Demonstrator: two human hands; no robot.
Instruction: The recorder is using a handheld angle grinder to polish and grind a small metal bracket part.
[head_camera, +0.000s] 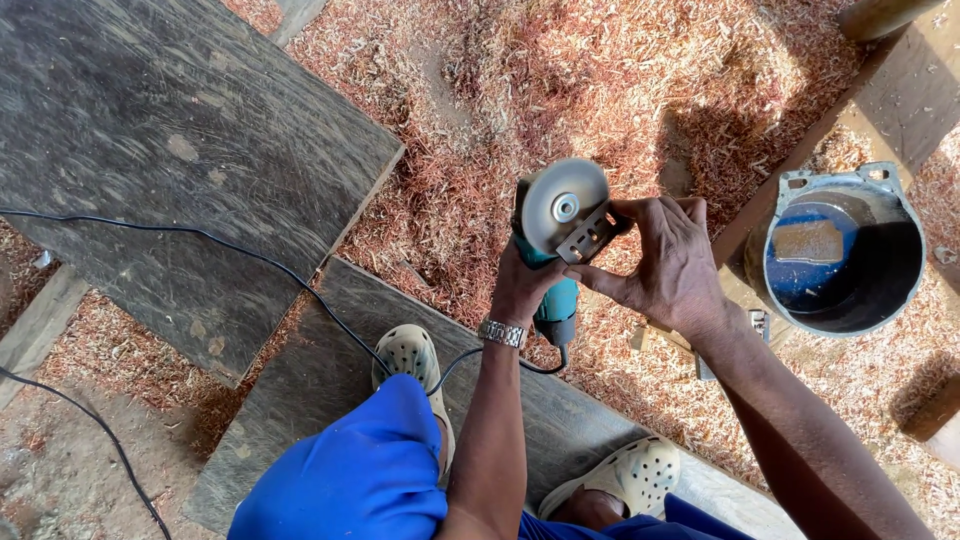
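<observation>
Left hand (522, 288) closed around the teal body of an angle grinder (556, 245), held above a wood-shaving-covered floor (480, 90), disc (563, 204) facing up. Right hand (668, 262) grips a small metal wrench (590, 238) set against the disc hub. Power cord (200, 236) trails across 2 dark boards (180, 130); a blue bucket (845, 250) stands to the right.

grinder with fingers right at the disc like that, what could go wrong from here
The right hand has its fingers at the disc while the left hand holds the grinder, and its cord runs off out of view. If it is plugged in, a bumped switch could cut the fingers. The cord also trails past the foam clogs, a possible trip. Sparks could light the wood shavings.
</observation>
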